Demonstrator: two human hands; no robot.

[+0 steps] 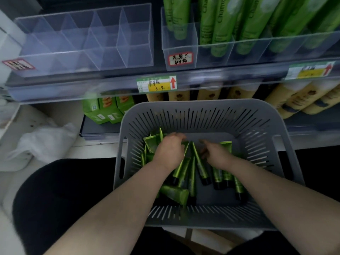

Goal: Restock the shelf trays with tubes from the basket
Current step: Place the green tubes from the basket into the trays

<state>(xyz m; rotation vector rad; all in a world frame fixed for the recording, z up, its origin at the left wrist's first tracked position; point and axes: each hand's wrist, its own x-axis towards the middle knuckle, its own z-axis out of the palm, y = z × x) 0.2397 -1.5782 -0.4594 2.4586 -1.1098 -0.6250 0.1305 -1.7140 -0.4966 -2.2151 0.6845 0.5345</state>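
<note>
Head view: the green tubes lie in a loose heap on the floor of the basket, in the near middle of the scene, most with their black caps toward the near side.
Tube shape: slim, glossy, tapering to a flat crimped end.
Left hand: lies on the left part of the heap with its fingers curled down among the tubes; blur hides whether it grips one.
Right hand: just right of the left hand, over the middle tubes, fingers bent; I cannot tell if it pinches anything.
Basket: grey moulded plastic, rounded corners, slotted walls, a handle cut-out in its left wall.
Left tray: clear hard plastic split by clear dividers, on the far shelf to the left.
Right tray: clear, beside the left tray, with tall green tubes standing in its compartments.
Handwritten label: white with a red border, on the front of the right tray.
In the way: a clear rail along the shelf edge, carrying a price tag with a red arrow, runs between basket and trays.
Lower shelf: yellow tubes behind the basket to the right, green boxes to the left.
Far left: a crumpled white plastic bag.
</note>
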